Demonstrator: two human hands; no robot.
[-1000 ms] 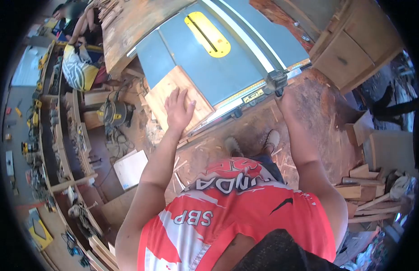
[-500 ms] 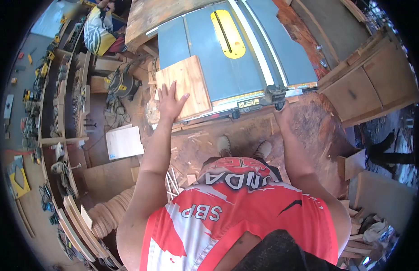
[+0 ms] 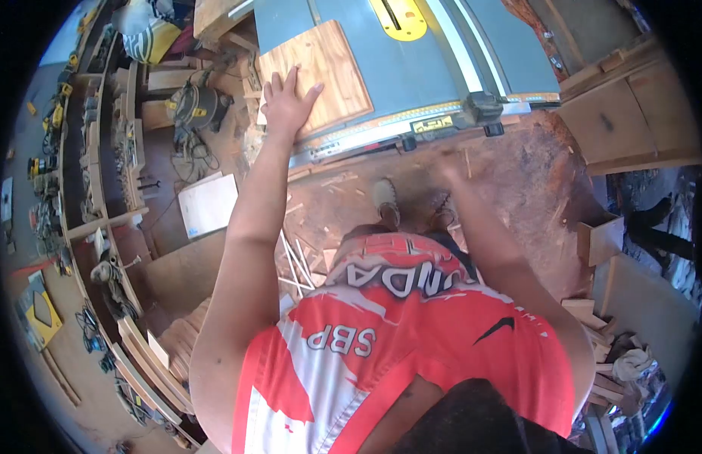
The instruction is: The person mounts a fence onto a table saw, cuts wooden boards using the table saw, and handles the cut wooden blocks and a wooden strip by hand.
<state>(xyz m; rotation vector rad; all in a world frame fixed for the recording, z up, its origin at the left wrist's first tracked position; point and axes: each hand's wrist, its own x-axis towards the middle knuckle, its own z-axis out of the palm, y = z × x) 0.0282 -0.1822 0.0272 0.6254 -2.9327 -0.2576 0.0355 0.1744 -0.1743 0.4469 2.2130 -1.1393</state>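
Observation:
My left hand (image 3: 290,104) lies flat with fingers spread on a light wooden board (image 3: 328,72). That board rests on the near left corner of the grey-blue table saw top (image 3: 411,68). My right hand (image 3: 446,168) is smeared by motion, below the saw's front edge and apart from it; its fingers cannot be made out. Nearest to it is the front rail (image 3: 366,141), with the black fence clamp (image 3: 483,110) on the rail to the upper right. A yellow blade insert (image 3: 402,17) sits in the saw top, partly cut off by the view.
To the left stand shelves (image 3: 97,227) with tools and wood pieces. A round shop vacuum (image 3: 199,106) and a pale panel (image 3: 208,204) are on the floor. A co-worker in a patterned shirt (image 3: 152,41) is at the upper left. A wooden cabinet (image 3: 631,125) stands right of the saw.
My right hand has left the fence clamp and moved left, down toward my body. My left hand stays on the board. The view has tilted lower, so the saw sits higher in it.

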